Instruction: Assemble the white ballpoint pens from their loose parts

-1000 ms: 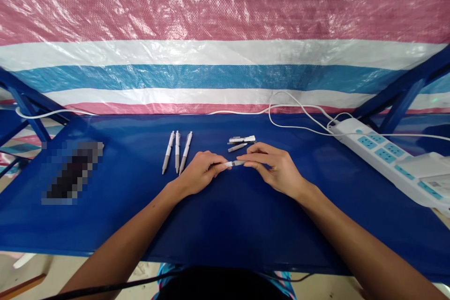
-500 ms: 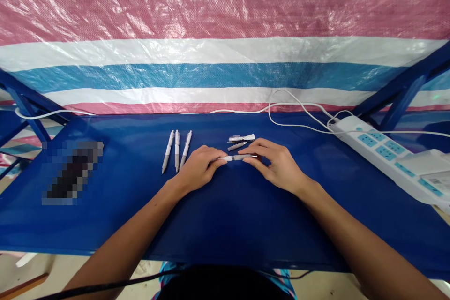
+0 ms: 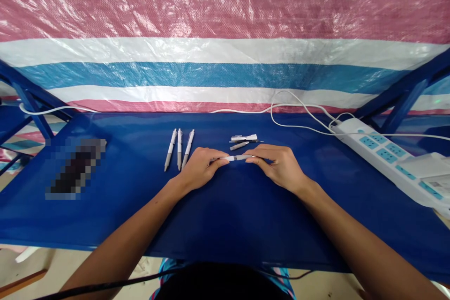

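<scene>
Now, in the head view, holding one pen (image 3: 236, 157) crosswise over the blue table (image 3: 225, 225): at its nine o'clock, in a nearly closed pinch of the left hand (image 3: 198, 168); at its three o'clock, in a similar narrow pinch of the right hand (image 3: 279, 168). White and grey sections in line, with a darker band between; too small here to tell whether fully joined. Just come into sight above the right hand, at one o'clock: a thin dark tip (image 3: 260, 141), leaving the loose pen parts (image 3: 244, 138) at twelve easier to make out, untouched. At nine, three pens (image 3: 179, 150), one partly behind the left hand. Farther out at nine, a pixelated dark thing (image 3: 77, 168); at three, a power strip (image 3: 385, 155).
</scene>
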`<state>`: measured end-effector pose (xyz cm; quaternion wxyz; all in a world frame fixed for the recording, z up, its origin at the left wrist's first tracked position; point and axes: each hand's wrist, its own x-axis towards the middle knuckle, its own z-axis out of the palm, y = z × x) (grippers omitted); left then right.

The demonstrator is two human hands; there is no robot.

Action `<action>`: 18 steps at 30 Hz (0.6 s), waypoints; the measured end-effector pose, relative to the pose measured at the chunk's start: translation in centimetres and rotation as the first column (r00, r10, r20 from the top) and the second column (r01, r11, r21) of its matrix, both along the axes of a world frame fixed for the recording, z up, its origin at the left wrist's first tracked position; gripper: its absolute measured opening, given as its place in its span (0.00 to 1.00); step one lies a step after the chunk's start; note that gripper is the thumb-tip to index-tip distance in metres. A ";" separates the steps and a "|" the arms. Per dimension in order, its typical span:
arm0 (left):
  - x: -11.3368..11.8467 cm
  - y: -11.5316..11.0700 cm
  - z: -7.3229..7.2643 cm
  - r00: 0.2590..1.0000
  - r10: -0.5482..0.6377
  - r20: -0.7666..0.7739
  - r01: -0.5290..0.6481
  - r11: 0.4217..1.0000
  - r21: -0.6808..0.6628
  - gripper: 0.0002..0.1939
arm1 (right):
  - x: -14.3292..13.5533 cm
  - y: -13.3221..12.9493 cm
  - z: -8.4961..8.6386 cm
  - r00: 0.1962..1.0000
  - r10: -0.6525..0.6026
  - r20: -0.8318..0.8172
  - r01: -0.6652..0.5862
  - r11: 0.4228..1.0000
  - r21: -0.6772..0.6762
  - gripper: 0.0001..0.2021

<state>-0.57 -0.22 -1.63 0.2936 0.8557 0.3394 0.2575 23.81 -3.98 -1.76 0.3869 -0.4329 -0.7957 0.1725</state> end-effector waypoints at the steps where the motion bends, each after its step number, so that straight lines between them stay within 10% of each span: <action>1: 0.0 0.0 0.2 1.000 -0.001 0.007 0.001 0.999 -0.035 0.17 | 0.0 0.0 0.0 1.000 0.010 -0.003 -0.010 1.000 0.022 0.14; 18: 0.4 -0.3 1.0 0.994 0.081 0.078 -0.059 0.967 -0.246 0.17 | -0.1 0.0 -0.1 0.999 0.035 0.013 -0.036 0.987 0.156 0.11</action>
